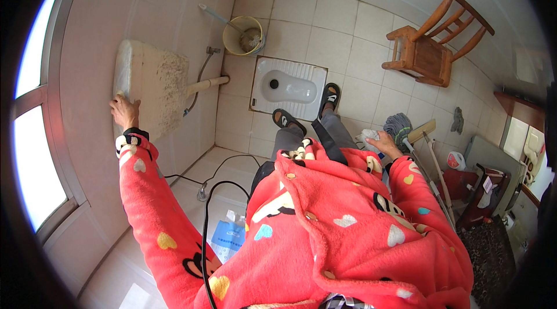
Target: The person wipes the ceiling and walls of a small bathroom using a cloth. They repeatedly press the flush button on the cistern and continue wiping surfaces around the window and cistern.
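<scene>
A boxy off-white toilet cistern [154,77] is mounted on the left wall, its near face rough and patchy. My left hand [125,112] rests on its outer edge, fingers spread; part of them is hidden at the corner. Low on my right side, my right hand [383,144] is closed around a crumpled white wad [368,136]; whether it is cloth or paper I cannot tell. From the cistern a pale pipe [208,84] runs to the wall, beside a grey hose [201,77]. A white squat toilet [318,81] is set in the floor by my feet.
A bucket [230,40] with a brush stands in the far corner. To the right are a wooden chair [420,56], a grey mop [398,125] and a white jug [456,161]. A black cable [207,216] hangs by my left side, near a blue-and-white bag [228,235].
</scene>
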